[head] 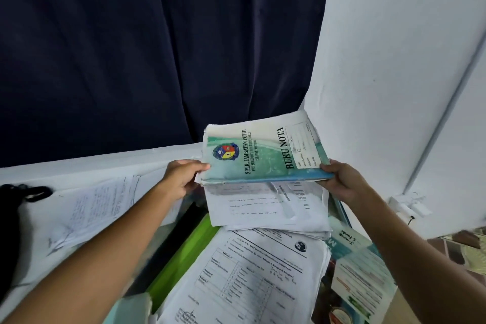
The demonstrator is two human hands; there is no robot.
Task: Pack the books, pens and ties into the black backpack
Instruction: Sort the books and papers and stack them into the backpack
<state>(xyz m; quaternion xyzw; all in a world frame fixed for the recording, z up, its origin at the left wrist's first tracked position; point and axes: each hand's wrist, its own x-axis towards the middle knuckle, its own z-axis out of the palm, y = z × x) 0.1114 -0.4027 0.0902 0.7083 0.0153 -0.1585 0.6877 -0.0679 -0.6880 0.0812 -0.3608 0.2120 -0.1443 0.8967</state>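
Head view: your left hand (184,179) and right hand (342,181) each pinch one short end of the book (260,155), held raised over loose papers (263,208). The backpack (15,218) lies far left, nearer your left hand.

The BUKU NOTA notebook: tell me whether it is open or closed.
Closed. The BUKU NOTA notebook shows its whole green front cover, the left hand and right hand gripping its opposite ends above the loose papers.
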